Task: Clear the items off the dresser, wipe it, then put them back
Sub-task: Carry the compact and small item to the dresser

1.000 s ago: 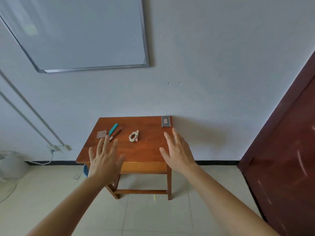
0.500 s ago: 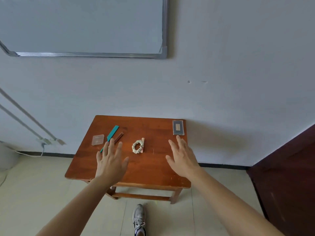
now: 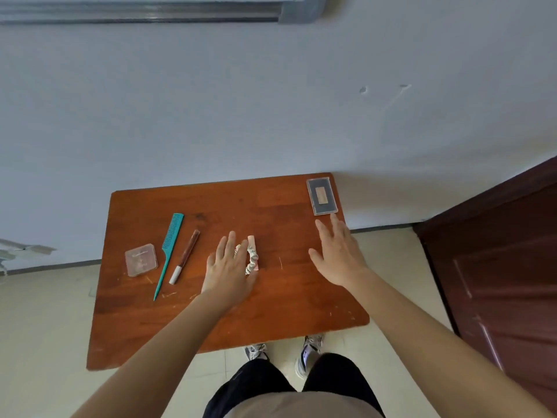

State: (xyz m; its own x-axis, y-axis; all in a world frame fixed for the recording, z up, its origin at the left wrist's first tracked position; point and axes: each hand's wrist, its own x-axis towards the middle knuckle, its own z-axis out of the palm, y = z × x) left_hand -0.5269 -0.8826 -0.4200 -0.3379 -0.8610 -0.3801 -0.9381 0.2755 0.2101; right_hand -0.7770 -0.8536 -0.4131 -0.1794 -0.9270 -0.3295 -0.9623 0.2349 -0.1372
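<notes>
The wooden dresser top [image 3: 289,300] stands against the wall. On it lie a clear square box [image 3: 141,260] at the left, a teal tail comb [image 3: 168,251], a brown pen with a white tip [image 3: 184,257], a pale scrunchie [image 3: 252,258] in the middle and a dark flat case [image 3: 321,196] at the back right corner. My left hand [image 3: 229,268] is spread flat, partly covering the scrunchie's left side. My right hand [image 3: 339,253] hovers with straight fingers just in front of the dark case, holding nothing.
A whiteboard frame [image 3: 150,12] hangs on the wall above. A dark red door [image 3: 506,279] stands at the right. My legs and shoes [image 3: 310,351] are at the dresser's front edge, on a tiled floor.
I have stepped up to the dresser, and the view now looks down on it. My left hand moved right onto the scrunchie; my right hand reached toward the dark case.
</notes>
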